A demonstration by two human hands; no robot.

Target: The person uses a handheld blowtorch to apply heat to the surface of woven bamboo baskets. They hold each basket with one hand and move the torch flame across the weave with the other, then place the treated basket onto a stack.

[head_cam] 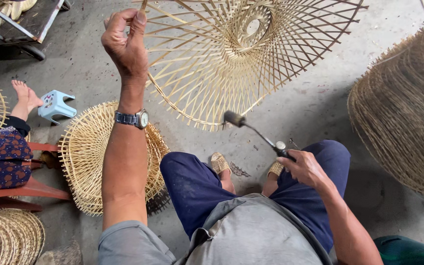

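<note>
My left hand (125, 43) is raised and pinches the rim of a round open-weave bamboo frame (231, 59), holding it up in the air. My right hand (306, 168) rests above my right knee and grips a small black torch (256, 131). Its nozzle points up at the frame's lower edge. A metal wristwatch (132, 119) sits on my left wrist. I am seated, in dark blue trousers, with woven sandals on the concrete floor.
A stack of finished bamboo frames (87, 157) lies at my left. A tall pile of woven frames (408, 113) stands at right. A person's bare foot (25, 98) and a small plastic stool (55, 105) are at left.
</note>
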